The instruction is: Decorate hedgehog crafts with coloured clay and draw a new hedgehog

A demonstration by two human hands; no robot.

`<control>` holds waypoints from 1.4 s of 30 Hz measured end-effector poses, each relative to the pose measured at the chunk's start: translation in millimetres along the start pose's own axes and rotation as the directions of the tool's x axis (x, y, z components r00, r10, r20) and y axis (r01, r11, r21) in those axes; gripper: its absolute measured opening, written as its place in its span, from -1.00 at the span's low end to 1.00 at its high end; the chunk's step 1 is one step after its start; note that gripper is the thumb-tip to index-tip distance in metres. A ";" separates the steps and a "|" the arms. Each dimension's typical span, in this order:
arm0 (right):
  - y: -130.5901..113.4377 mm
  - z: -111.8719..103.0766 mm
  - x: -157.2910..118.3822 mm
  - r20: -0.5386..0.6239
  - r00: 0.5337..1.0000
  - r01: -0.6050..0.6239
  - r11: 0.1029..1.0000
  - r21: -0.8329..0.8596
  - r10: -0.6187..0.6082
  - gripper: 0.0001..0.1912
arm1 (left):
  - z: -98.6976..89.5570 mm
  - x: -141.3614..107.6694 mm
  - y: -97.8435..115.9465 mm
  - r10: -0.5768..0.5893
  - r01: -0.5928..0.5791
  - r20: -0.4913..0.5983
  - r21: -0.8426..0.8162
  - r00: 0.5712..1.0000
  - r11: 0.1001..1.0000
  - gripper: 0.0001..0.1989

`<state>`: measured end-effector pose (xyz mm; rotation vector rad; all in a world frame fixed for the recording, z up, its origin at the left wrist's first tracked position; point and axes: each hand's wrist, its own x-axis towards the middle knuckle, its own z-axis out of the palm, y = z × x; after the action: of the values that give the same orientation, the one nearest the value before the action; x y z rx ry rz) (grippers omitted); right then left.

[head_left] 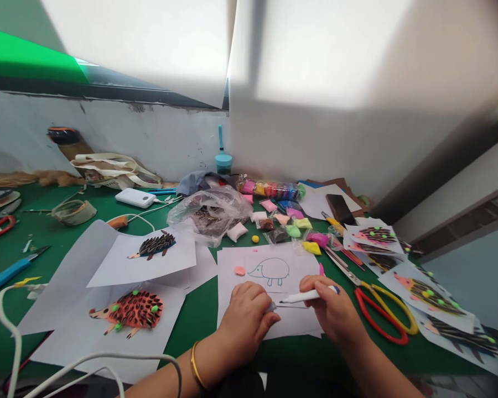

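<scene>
White plastic fills my right hand: I pinch a marker between thumb and fingers, its dark tip bare and pointing toward my left hand. That hand's fingers are closed together around a small greyish piece, probably the marker's cap. Both my hands are over the lower part of a white sheet.

Just above them on the paper is a blue hedgehog drawing. Its snout, eye, rounded body and feet are drawn, so I judge the outline mostly done. There's no clay or seed covering inside it; by comparison, the red hedgehog and dark hedgehog on my left are filled in, so covering seems to be what's left. Whether the lines themselves are finished, I can't tell.

A flat pink piece sits beside the snout, and a yellow ball lies just beyond the sheet. Farther out are the clay packets and a clear bag. Scissors and more decorated sheets lie to my right.
</scene>
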<state>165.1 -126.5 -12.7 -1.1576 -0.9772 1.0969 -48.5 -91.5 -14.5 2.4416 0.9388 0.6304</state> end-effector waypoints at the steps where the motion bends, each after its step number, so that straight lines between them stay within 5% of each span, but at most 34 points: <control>1: -1.0 1.1 0.0 0.014 1.000 -0.010 1.000 -0.008 0.010 -0.72 | 0.1 0.6 -0.3 0.003 -0.003 0.011 0.014 1.000 1.000 -0.79; 10: 7.6 0.5 3.1 0.147 0.986 -0.060 0.993 -0.101 0.075 -0.68 | -6.3 8.0 -2.0 0.078 -0.091 0.105 0.120 0.991 0.989 -0.77; 17: 1.2 19.5 11.7 0.113 0.981 -0.175 0.974 0.146 0.160 -0.66 | -16.6 26.0 1.7 0.110 -0.106 0.009 0.361 0.994 0.926 -0.74; 26: -17.7 25.4 36.8 0.124 0.988 -0.113 0.975 0.191 0.090 -0.65 | -35.3 49.9 6.4 -0.019 0.031 0.174 -0.068 0.985 0.997 -0.60; 29: -18.4 20.0 53.5 0.130 0.989 -0.081 0.993 0.082 0.070 -0.66 | -35.4 62.9 -10.9 -0.040 0.045 0.130 -0.029 0.991 0.999 -0.68; 31: -18.9 15.8 70.7 0.102 0.995 -0.012 0.995 -0.101 0.022 -0.68 | -36.7 71.3 -28.8 -0.083 0.083 -0.025 -0.015 0.996 0.996 -0.61; 33: -18.0 13.6 91.5 0.090 0.990 0.133 0.915 -0.380 -0.107 -0.70 | -39.9 77.0 -46.5 -0.154 0.158 -0.216 0.002 0.964 0.987 -0.52; 35: -13.9 15.3 113.2 0.185 0.953 0.304 0.710 -0.635 -0.241 -0.77 | -44.0 78.9 -59.7 -0.228 0.240 -0.286 0.006 0.931 0.971 -0.70; 38: -1.6 24.6 140.3 0.393 0.880 0.469 0.354 -0.809 -0.268 -0.71 | -48.6 75.0 -68.5 -0.288 0.297 -0.142 0.047 0.947 0.954 -0.84; 42: 12.8 36.6 157.2 0.480 0.849 0.524 0.232 -0.820 -0.221 -0.67 | -51.0 64.2 -70.5 -0.328 0.306 0.081 0.204 0.941 0.930 -0.88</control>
<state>159.5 35.3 -15.3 -1.5402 -2.1796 0.1318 -69.4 13.1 3.5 2.3766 1.3627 0.2961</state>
